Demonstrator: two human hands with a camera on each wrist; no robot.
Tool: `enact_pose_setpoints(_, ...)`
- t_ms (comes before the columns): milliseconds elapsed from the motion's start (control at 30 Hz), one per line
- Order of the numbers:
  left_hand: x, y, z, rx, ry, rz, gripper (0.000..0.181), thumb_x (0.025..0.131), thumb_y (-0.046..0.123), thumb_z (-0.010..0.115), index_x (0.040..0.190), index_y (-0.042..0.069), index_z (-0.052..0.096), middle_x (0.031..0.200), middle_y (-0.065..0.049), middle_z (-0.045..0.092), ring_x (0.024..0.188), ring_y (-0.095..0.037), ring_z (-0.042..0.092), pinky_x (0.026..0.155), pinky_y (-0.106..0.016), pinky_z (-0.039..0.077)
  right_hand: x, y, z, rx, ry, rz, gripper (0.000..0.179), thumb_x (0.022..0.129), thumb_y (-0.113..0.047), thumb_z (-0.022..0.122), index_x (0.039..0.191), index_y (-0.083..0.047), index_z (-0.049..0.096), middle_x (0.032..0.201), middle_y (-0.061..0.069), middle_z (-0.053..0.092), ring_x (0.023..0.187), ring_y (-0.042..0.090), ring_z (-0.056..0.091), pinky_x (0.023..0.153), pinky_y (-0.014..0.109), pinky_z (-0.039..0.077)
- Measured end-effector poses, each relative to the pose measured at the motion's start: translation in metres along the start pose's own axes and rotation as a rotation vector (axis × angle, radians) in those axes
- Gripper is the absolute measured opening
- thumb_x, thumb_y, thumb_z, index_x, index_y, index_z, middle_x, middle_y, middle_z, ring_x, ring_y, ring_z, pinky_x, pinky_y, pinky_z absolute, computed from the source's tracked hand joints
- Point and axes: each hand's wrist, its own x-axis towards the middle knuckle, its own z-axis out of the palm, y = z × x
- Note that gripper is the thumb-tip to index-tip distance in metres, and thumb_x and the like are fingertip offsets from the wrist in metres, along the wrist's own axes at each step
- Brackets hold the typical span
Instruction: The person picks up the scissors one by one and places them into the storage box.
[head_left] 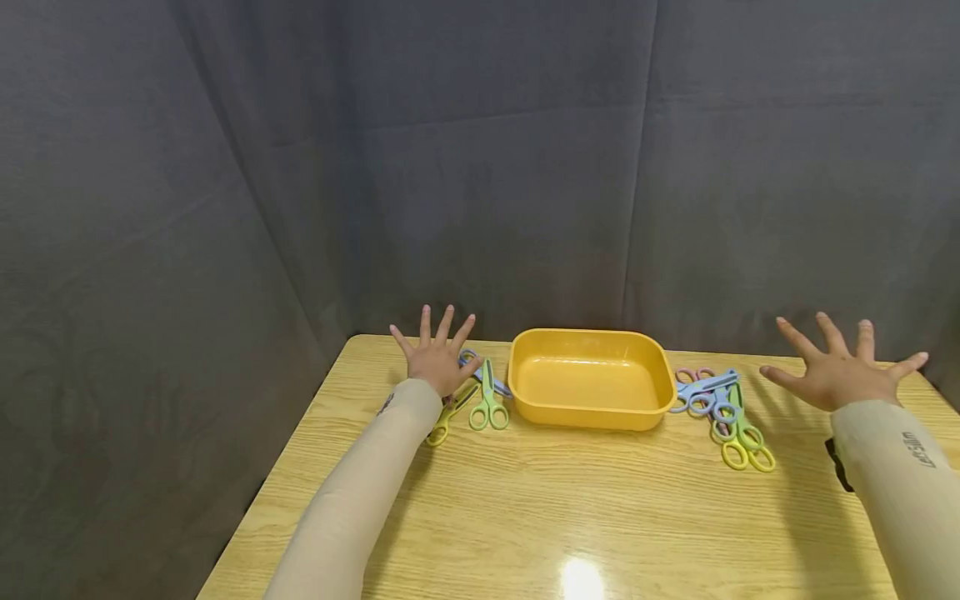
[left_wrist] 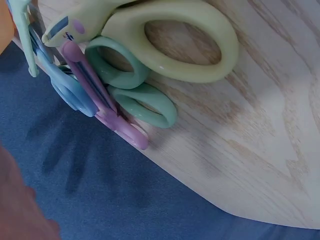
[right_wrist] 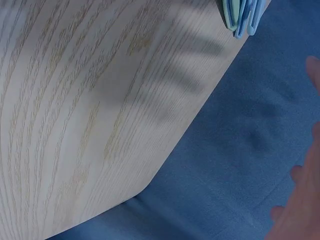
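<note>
Pale sleeves (head_left: 352, 508) come nearest, both cut off by the frame. On the tabletop (head_left: 562, 508), scissors lie in two groups. The left group (head_left: 488, 398) sits beside the tray (head_left: 592, 418), partly hidden under the left hand (head_left: 437, 364); its pink pair (left_wrist: 97, 95) shows clearly only in the left wrist view. The right group (head_left: 708, 384) overlaps so much that its pairs are hard to count. The left grip is released, fingers spread; the right hand (head_left: 851, 377), beyond the right group, is likewise spread and holds nothing. Both wrist views catch only blurred, cropped parts of the hands. A dark curtain (head_left: 487, 183) hides whatever stands behind.
</note>
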Motion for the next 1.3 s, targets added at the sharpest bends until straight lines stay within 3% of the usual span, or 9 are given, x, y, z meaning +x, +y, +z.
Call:
enact_pose_setpoints(367, 0.002, 0.004, -0.005, -0.023, 0.015, -0.006, 0.077, 0.098, 0.072, 0.039, 0.162, 0.043, 0.006, 0.171, 0.002, -0.002, 0.155, -0.037, -0.009, 0.104, -0.083, -0.010, -0.002, -0.003, -0.001, 0.021, -0.008, -0.005, 0.100, 0.091, -0.083, 0.034, 0.162, -0.029, -0.009, 0.161, 0.028, -0.022, 0.132, 0.064, -0.034, 0.080, 0.084, -0.029)
enact_pose_setpoints(733, -0.007, 0.030, -0.006, -0.039, 0.071, 0.087, 0.075, 0.101, 0.068, 0.036, 0.164, 0.036, 0.011, 0.171, -0.001, 0.002, 0.156, -0.030, -0.006, 0.111, -0.077, -0.007, -0.012, -0.007, 0.000, 0.040, -0.019, -0.023, 0.096, 0.095, -0.079, 0.033, 0.163, -0.025, -0.007, 0.160, 0.030, -0.022, 0.133, 0.066, -0.031, 0.080, 0.087, -0.025)
enact_pose_setpoints(1000, -0.016, 0.046, -0.004, -0.019, 0.103, 0.155, 0.077, 0.101, 0.069, 0.033, 0.164, 0.027, 0.017, 0.171, -0.002, 0.010, 0.157, -0.025, 0.005, 0.116, -0.070, -0.004, -0.016, -0.008, 0.006, 0.052, -0.032, -0.057, 0.091, 0.098, -0.074, 0.034, 0.164, -0.021, -0.002, 0.161, 0.034, -0.013, 0.136, 0.071, -0.017, 0.086, 0.093, -0.010)
enact_pose_setpoints(1133, -0.021, 0.050, -0.001, -0.046, 0.109, 0.180, 0.079, 0.100, 0.070, 0.033, 0.164, 0.025, 0.020, 0.170, -0.003, 0.012, 0.157, -0.023, 0.007, 0.116, -0.070, -0.005, -0.017, -0.009, 0.008, 0.050, -0.044, -0.095, 0.088, 0.101, -0.067, 0.039, 0.162, -0.012, 0.009, 0.159, 0.037, -0.006, 0.134, 0.074, -0.004, 0.086, 0.094, 0.007)
enact_pose_setpoints(1300, -0.027, 0.057, -0.001, -0.061, 0.110, 0.210, 0.081, 0.100, 0.071, 0.029, 0.164, 0.024, 0.018, 0.170, -0.003, 0.015, 0.156, -0.023, 0.010, 0.116, -0.072, -0.003, -0.015, -0.014, 0.011, 0.046, -0.046, -0.142, 0.083, 0.103, -0.056, 0.046, 0.153, 0.006, 0.025, 0.150, 0.044, 0.010, 0.127, 0.073, 0.014, 0.085, 0.087, 0.028)
